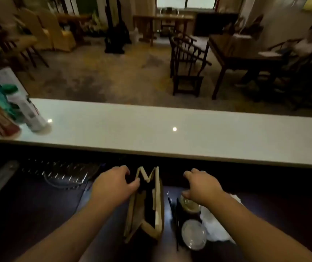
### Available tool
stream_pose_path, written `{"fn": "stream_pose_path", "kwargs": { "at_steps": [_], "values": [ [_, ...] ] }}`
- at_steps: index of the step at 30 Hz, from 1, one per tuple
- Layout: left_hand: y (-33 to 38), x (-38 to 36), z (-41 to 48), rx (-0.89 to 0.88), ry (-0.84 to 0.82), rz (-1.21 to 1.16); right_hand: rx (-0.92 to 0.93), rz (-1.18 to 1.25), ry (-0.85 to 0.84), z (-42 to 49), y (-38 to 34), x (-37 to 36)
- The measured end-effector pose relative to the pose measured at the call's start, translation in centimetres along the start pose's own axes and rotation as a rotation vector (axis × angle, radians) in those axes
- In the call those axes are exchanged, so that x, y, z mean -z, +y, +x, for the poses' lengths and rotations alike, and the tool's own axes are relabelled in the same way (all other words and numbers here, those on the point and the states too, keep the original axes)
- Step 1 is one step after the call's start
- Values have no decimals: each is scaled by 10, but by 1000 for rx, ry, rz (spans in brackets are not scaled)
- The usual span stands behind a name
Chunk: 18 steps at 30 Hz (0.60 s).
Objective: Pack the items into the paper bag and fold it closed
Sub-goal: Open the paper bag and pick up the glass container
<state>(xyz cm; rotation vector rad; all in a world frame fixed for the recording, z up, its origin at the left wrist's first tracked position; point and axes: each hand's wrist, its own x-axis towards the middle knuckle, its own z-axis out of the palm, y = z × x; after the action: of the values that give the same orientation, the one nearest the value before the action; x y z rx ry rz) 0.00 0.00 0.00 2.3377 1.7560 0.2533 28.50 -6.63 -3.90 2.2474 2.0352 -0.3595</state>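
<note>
A brown paper bag (159, 201) stands upright on the dark lower counter, its narrow mouth open toward me. My left hand (113, 184) pinches the bag's left rim near the far end. Hovering just right of the bag, my right hand (200, 184) has its fingers curled and apart, thumb close to a lidded drink cup (189, 205). A clear domed lid or second cup (193, 234) sits nearer me. A dark straw (174, 220) lies between bag and cups. White napkins (215, 222) lie under my right forearm.
A white raised countertop (170, 129) runs across behind the bag. Several bottles (9, 108) crowd its left end. A keyboard (57, 173) and cable lie left on the dark counter. Beyond are chairs, tables and a seated person (306, 44).
</note>
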Motion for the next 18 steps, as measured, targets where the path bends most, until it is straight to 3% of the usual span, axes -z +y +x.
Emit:
{"fn": "stream_pose_path", "kwargs": {
  "at_steps": [3,6,13,18],
  "values": [
    [-5,-31,-7,26,-86,-42,-75,-9,-197,6,3,-36],
    [-9,-50,-11,90,-90,-93,-134,-7,-270,11,9,-61],
    [-23,-68,-9,88,-79,-111,-168,20,-301,20,9,-87],
    [-24,-69,-9,98,-79,-148,-136,-36,-275,12,1,-59]
  ]
}}
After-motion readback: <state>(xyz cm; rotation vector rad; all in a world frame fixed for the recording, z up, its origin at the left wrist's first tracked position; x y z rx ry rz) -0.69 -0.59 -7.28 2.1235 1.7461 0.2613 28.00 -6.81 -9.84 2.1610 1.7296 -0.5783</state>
